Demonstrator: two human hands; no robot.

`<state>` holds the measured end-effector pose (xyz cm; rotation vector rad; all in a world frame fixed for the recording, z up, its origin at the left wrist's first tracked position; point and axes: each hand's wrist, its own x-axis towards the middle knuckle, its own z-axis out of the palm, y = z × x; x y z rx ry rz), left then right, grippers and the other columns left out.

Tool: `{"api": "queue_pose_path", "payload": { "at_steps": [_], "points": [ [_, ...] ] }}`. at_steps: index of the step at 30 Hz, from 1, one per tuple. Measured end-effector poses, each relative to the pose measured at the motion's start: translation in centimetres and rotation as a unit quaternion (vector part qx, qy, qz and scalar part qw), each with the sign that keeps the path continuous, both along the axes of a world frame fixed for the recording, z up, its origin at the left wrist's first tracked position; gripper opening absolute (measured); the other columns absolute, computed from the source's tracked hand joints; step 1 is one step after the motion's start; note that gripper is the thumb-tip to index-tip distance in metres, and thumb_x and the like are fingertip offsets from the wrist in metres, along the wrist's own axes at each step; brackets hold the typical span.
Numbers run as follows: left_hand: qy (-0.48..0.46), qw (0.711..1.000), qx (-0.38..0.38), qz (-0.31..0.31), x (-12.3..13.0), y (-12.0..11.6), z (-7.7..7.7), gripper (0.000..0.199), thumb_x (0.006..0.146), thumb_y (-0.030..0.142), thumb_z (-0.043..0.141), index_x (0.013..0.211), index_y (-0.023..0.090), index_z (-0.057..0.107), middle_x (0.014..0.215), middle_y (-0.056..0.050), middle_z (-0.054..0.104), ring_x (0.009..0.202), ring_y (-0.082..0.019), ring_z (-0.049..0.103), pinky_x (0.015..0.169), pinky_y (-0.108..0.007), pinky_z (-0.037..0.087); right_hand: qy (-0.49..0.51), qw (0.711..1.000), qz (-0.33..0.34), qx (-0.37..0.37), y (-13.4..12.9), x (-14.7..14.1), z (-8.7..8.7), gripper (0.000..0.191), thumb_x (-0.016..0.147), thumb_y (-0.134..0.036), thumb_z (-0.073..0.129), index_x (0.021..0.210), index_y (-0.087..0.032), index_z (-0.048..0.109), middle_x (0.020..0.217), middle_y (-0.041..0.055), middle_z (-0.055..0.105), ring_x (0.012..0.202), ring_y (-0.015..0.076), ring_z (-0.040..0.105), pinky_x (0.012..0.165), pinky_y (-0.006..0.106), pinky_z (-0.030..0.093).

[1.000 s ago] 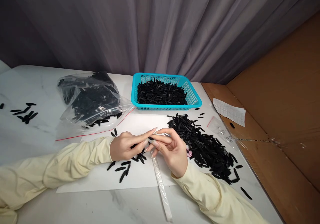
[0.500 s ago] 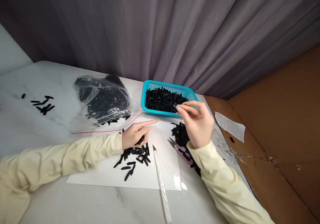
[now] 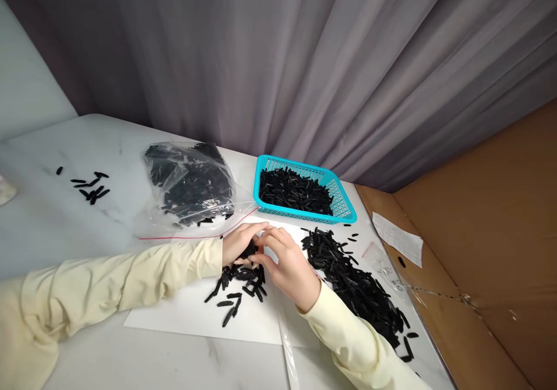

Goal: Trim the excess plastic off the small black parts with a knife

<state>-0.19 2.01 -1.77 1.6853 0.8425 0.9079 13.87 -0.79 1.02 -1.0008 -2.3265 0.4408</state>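
Observation:
My left hand [image 3: 241,242] curves around some black pieces on the white paper [image 3: 174,311], its fingers bent over them. My right hand [image 3: 289,262] meets it from the right, fingertips at the same black pieces; what its fingers hold, if anything, is hidden. Just below both hands lies a loose pile of black strips [image 3: 250,280]. Behind them stands a blue basket [image 3: 304,213] holding many black strips. A larger heap of black strips [image 3: 361,291] spreads to the right of my right hand. The white pen-like tool [image 3: 287,349] is partly covered by my right hand and sleeve.
A clear zip bag of black strips [image 3: 195,187] lies at the back left. Several strips [image 3: 93,190] are scattered farther left. On the right are a sheet of paper [image 3: 398,236] and a brown cardboard panel [image 3: 478,221]. A grey curtain hangs behind.
My right hand has come down and left from the basket to meet my left hand. The heap on the right is now more visible, the scissors are mostly covered, and the view has shifted slightly.

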Motion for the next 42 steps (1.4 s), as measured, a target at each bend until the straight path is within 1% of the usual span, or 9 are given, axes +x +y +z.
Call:
{"api": "queue_pose_path", "payload": {
  "at_steps": [4, 6, 9, 17, 25, 30, 34, 37, 42],
  "points": [
    [-0.012, 0.985, -0.169, -0.021, 0.2, -0.3, 0.6, 0.048, 0.091, 0.046, 0.020, 0.070, 0.014, 0.048, 0.035, 0.002, 0.044, 0.022, -0.007, 0.029, 0.022, -0.018, 0.017, 0.012, 0.999, 0.011, -0.034, 0.9, 0.5, -0.1, 0.013, 0.073, -0.008, 0.066, 0.081, -0.015, 0.059, 0.084, 0.0068, 0.061, 0.080, 0.0212, 0.053, 0.073, 0.034, 0.046],
    [-0.020, 0.976, -0.216, -0.020, 0.4, -0.4, 0.9, 0.048, 0.090, 0.050, 0.022, 0.067, 0.015, 0.046, 0.034, 0.004, 0.039, 0.022, -0.007, 0.028, 0.022, -0.018, 0.015, 0.006, 0.998, 0.031, -0.051, 1.1, 0.7, 0.3, 0.014, 0.072, -0.004, 0.066, 0.080, -0.014, 0.060, 0.083, 0.0070, 0.061, 0.080, 0.0203, 0.054, 0.074, 0.033, 0.045],
    [-0.036, 0.967, -0.252, -0.012, 0.5, -0.4, 0.9, 0.047, 0.088, 0.054, 0.028, 0.068, 0.016, 0.047, 0.038, 0.006, 0.035, 0.025, -0.006, 0.027, 0.024, -0.017, 0.014, -0.006, 0.996, 0.051, -0.072, 1.0, 0.8, 0.8, 0.014, 0.073, -0.002, 0.063, 0.082, -0.013, 0.061, 0.083, 0.0077, 0.061, 0.081, 0.0198, 0.055, 0.074, 0.031, 0.045],
    [-0.057, 0.968, -0.245, 0.002, 0.7, -0.4, -0.1, 0.047, 0.084, 0.056, 0.040, 0.075, 0.013, 0.055, 0.047, 0.005, 0.041, 0.036, -0.006, 0.034, 0.030, -0.018, 0.020, -0.011, 0.996, 0.036, -0.078, 0.4, 0.6, 1.0, 0.009, 0.078, -0.007, 0.059, 0.081, -0.015, 0.063, 0.086, 0.0079, 0.060, 0.082, 0.0200, 0.055, 0.074, 0.032, 0.046],
    [-0.030, 0.961, -0.275, -0.028, 0.7, -0.6, 0.6, 0.050, 0.082, 0.061, 0.037, 0.071, 0.015, 0.050, 0.040, 0.006, 0.038, 0.029, -0.006, 0.029, 0.025, -0.017, 0.013, -0.029, 1.000, -0.001, 0.003, -0.6, 0.7, 0.0, 0.021, 0.085, -0.006, 0.043, 0.083, -0.015, 0.062, 0.085, 0.0098, 0.060, 0.078, 0.0213, 0.053, 0.068, 0.034, 0.047],
    [-0.026, 0.962, -0.269, -0.022, 0.7, -0.6, 0.7, 0.048, 0.081, 0.061, 0.039, 0.081, 0.015, 0.054, 0.040, 0.008, 0.035, 0.029, -0.005, 0.027, 0.026, -0.016, 0.017, 0.024, 0.998, -0.045, 0.036, -1.3, 2.5, -0.4, 0.021, 0.088, -0.010, 0.039, 0.091, -0.015, 0.060, 0.086, 0.0099, 0.059, 0.079, 0.0210, 0.056, 0.069, 0.034, 0.048],
    [-0.010, 0.967, -0.251, -0.037, 0.7, -0.5, 0.3, 0.047, 0.076, 0.058, 0.051, 0.069, 0.012, 0.057, 0.035, 0.009, 0.029, 0.028, -0.004, 0.026, 0.028, -0.016, 0.018, 0.071, 0.993, -0.084, 0.031, -2.4, 4.1, -0.7, 0.021, 0.089, -0.009, 0.040, 0.094, -0.016, 0.059, 0.084, 0.0082, 0.057, 0.076, 0.0178, 0.057, 0.067, 0.029, 0.048],
    [0.014, 0.966, -0.252, -0.059, 0.6, -0.5, 0.2, 0.049, 0.076, 0.059, 0.050, 0.069, 0.011, 0.060, 0.034, 0.008, 0.032, 0.027, -0.004, 0.026, 0.028, -0.017, 0.017, 0.091, 0.992, -0.083, 0.021, -3.2, 4.4, -1.0, 0.021, 0.089, -0.009, 0.041, 0.097, -0.017, 0.059, 0.086, 0.0079, 0.057, 0.077, 0.0171, 0.057, 0.068, 0.027, 0.047],
    [0.052, 0.961, -0.263, -0.064, 0.5, -0.5, 0.4, 0.050, 0.077, 0.062, 0.044, 0.077, 0.014, 0.056, 0.040, 0.008, 0.038, 0.027, -0.004, 0.027, 0.026, -0.016, 0.018, 0.120, 0.990, -0.068, 0.015, -4.0, 3.7, -1.7, 0.026, 0.089, -0.008, 0.039, 0.103, -0.019, 0.058, 0.087, 0.0081, 0.057, 0.079, 0.0172, 0.057, 0.068, 0.028, 0.048]
  ]
}}
